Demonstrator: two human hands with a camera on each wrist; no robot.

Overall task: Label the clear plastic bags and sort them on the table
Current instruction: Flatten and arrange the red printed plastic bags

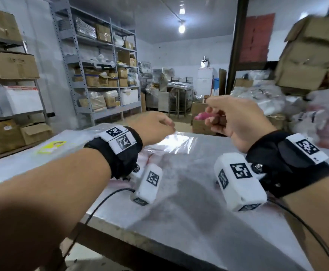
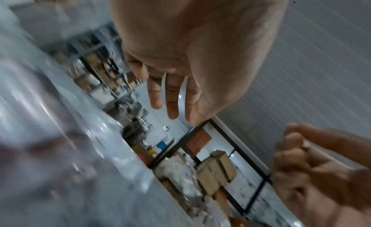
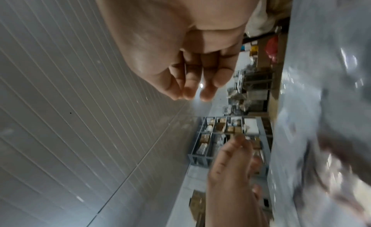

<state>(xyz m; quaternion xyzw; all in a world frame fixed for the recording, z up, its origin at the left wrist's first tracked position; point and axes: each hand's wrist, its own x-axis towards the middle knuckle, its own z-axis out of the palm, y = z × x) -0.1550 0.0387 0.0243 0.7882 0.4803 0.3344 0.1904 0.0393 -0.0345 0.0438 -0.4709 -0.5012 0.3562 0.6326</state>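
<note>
Clear plastic bags (image 1: 179, 142) lie flat on the metal table (image 1: 179, 222), blurred in the wrist views (image 2: 50, 135) (image 3: 321, 103). A yellow label sheet (image 1: 51, 146) rests on the table's left side. My left hand (image 1: 167, 124) hovers above the bags with relaxed, nearly straight fingers (image 2: 170, 100), holding nothing. My right hand (image 1: 210, 112) is raised to its right with its fingers (image 3: 192, 91) curled and the thumb near the index finger. Whether it pinches a small label is unclear. The two hands are close together but apart.
Grey metal shelving (image 1: 101, 75) full of boxes stands at the back left. Stacked cardboard boxes (image 1: 306, 55) and bagged goods crowd the right. A dark pillar (image 1: 236, 55) rises behind the table. Black cables (image 1: 101, 198) trail from both wrists over the near table edge.
</note>
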